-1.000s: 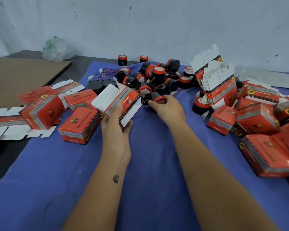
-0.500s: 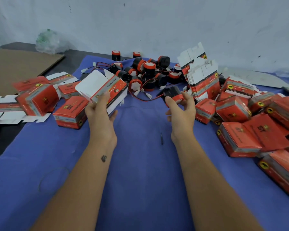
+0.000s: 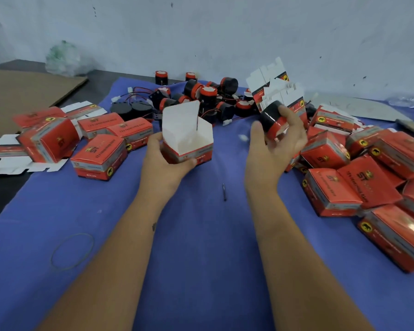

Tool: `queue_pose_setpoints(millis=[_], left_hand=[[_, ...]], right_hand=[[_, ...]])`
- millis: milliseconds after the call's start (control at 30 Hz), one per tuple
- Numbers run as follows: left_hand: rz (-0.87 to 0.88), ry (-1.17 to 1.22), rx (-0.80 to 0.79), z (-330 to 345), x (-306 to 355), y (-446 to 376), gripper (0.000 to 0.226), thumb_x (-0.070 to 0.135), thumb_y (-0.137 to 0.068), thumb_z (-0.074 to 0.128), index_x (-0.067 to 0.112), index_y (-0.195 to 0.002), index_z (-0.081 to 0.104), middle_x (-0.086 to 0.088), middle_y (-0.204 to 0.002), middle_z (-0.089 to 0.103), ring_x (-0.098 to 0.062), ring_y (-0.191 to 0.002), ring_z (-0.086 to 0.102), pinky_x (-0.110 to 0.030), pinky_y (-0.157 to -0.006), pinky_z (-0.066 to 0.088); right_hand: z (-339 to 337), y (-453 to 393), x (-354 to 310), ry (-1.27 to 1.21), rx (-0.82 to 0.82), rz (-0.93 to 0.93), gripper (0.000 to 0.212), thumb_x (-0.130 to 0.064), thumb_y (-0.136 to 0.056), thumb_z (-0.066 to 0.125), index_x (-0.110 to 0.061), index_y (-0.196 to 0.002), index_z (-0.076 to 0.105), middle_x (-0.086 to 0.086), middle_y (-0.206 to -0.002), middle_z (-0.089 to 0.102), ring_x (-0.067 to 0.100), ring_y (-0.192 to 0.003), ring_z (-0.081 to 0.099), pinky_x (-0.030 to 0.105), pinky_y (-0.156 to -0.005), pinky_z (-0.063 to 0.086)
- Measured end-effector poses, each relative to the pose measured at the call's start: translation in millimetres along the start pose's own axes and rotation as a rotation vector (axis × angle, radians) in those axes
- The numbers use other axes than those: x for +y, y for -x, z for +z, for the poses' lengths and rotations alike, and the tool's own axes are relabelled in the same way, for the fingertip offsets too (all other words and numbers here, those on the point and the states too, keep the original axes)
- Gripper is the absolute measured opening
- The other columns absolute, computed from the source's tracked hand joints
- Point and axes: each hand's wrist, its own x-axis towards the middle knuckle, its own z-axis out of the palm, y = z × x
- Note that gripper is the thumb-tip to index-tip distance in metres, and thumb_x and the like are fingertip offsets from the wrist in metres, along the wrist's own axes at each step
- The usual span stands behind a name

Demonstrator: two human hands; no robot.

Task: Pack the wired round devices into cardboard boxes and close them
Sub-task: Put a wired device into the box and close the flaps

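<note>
The round device (image 3: pixel 273 120), black with a red rim, sits in the right hand (image 3: pixel 276 145), whose grip curls around it. Just to its left, the left hand (image 3: pixel 164 163) grips an open box (image 3: pixel 189 142), flaps up, above the blue-covered counter (image 3: pixel 201 247).

The open red cardboard box (image 3: pixel 187 142) sat in the left hand (image 3: pixel 164 163). Right of it, the right hand (image 3: pixel 271 149) held a black-and-red round device (image 3: pixel 271 120). Loose round devices (image 3: pixel 201 94) lay behind both grips.

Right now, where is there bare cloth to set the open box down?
Bare blue cloth lies in front of and between both forearms, bordered by the rubber band on the left and a small dark pin. Crowded: closed boxes right and left, and the device pile behind the open box.
</note>
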Motion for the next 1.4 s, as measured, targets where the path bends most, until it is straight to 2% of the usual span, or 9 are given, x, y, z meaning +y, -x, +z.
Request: queue_pose_setpoints(millis=[100, 233, 433, 733, 867, 933, 1133, 1333, 1400], left_hand=[[-0.020, -0.057, -0.036, 0.5, -0.6, 0.3, 0.068, 0.020, -0.072, 0.086, 0.036, -0.121, 0.042, 0.022, -0.109, 0.056, 0.005, -0.098, 0.054, -0.008, -0.071, 0.039], [-0.020, -0.075, -0.039, -0.2, 0.5, 1.8, 0.068, 0.020, -0.073, 0.085, 0.031, -0.125, 0.044, 0.009, -0.113, 0.061, -0.007, -0.100, 0.059, -0.016, -0.076, 0.047], [-0.023, -0.166, -0.068, -0.7, -0.4, -1.8, 0.055, 0.001, -0.082, 0.071, 0.032, -0.116, 0.041, 0.015, -0.093, 0.058, -0.006, -0.086, 0.060, -0.023, -0.067, 0.049], [-0.066, -0.201, -0.131, -0.4, -0.4, -0.4, 0.063, 0.000, -0.080, 0.070, 0.022, -0.134, 0.043, 0.014, -0.099, 0.061, -0.013, -0.095, 0.062, -0.032, -0.079, 0.053], [-0.074, -0.183, -0.143, 0.7, 1.1, 0.1, 0.062, 0.001, -0.082, 0.067, 0.020, -0.135, 0.042, 0.004, -0.108, 0.062, -0.012, -0.094, 0.059, -0.033, -0.079, 0.051], [-0.094, -0.142, -0.123, 2.1, 3.0, 0.2, 0.054, 0.008, -0.082, 0.069, 0.027, -0.127, 0.045, 0.006, -0.108, 0.062, -0.012, -0.095, 0.060, -0.034, -0.079, 0.053], [-0.216, 0.078, 0.087, -1.2, 14.4, -2.4, 0.066, 0.033, -0.069, 0.055, 0.033, -0.135, 0.050, 0.003, -0.131, 0.056, -0.024, -0.127, 0.048, -0.047, -0.102, 0.045], [-0.123, 0.006, 0.049, 2.3, 7.6, 0.2, 0.047, 0.024, -0.085, 0.069, 0.038, -0.125, 0.049, 0.019, -0.108, 0.060, 0.003, -0.096, 0.059, -0.017, -0.070, 0.044], [-0.143, 0.005, -0.009, 1.3, 8.2, 0.4, 0.040, 0.021, -0.085, 0.069, 0.048, -0.108, 0.051, 0.027, -0.095, 0.061, 0.016, -0.082, 0.057, -0.009, -0.060, 0.043]], right_hand=[[2.3, -0.9, -2.9, 0.260, -0.081, -0.356, 0.022, -0.007, -0.091, 0.062, -0.005, -0.113, 0.067, 0.012, -0.133, 0.039, 0.013, -0.122, 0.045, 0.029, -0.100, 0.042], [13.5, 19.6, -0.7, 0.448, -0.376, -0.600, 0.042, -0.002, -0.085, 0.067, -0.009, -0.126, 0.061, 0.015, -0.130, 0.053, 0.024, -0.119, 0.045, 0.026, -0.103, 0.035], [18.3, 39.1, 17.1, 0.523, -0.796, -0.535, 0.043, 0.001, -0.079, 0.069, -0.004, -0.122, 0.063, 0.010, -0.136, 0.056, 0.029, -0.120, 0.046, 0.029, -0.105, 0.036], [13.3, 37.0, 22.8, 0.575, -0.909, -0.253, 0.029, -0.018, -0.091, 0.061, -0.013, -0.119, 0.062, -0.001, -0.128, 0.059, 0.015, -0.109, 0.055, 0.034, -0.086, 0.051], [14.4, 39.4, 24.7, 0.661, -0.903, -0.399, 0.024, -0.018, -0.095, 0.057, -0.008, -0.111, 0.070, 0.003, -0.124, 0.065, 0.022, -0.120, 0.051, 0.036, -0.102, 0.040], [15.0, 39.0, 22.0, 0.637, -0.761, -0.469, 0.019, -0.017, -0.091, 0.057, -0.008, -0.096, 0.073, 0.005, -0.107, 0.068, 0.024, -0.104, 0.054, 0.034, -0.092, 0.040], [6.3, 24.3, 25.3, 0.373, -0.380, 0.216, 0.031, -0.017, -0.095, 0.050, -0.005, -0.067, 0.043, 0.007, -0.063, 0.045, 0.012, -0.060, 0.035, 0.039, -0.058, 0.036], [10.6, 14.0, 23.5, 0.011, -0.491, 0.706, 0.009, -0.023, -0.102, 0.049, -0.015, -0.106, 0.045, 0.012, -0.079, 0.071, 0.023, -0.066, 0.071, 0.032, -0.062, 0.059], [13.8, 13.2, 25.6, -0.040, -0.411, 0.786, 0.037, -0.020, -0.101, 0.052, -0.018, -0.133, 0.034, 0.009, -0.092, 0.067, 0.020, -0.077, 0.069, 0.034, -0.074, 0.060]])
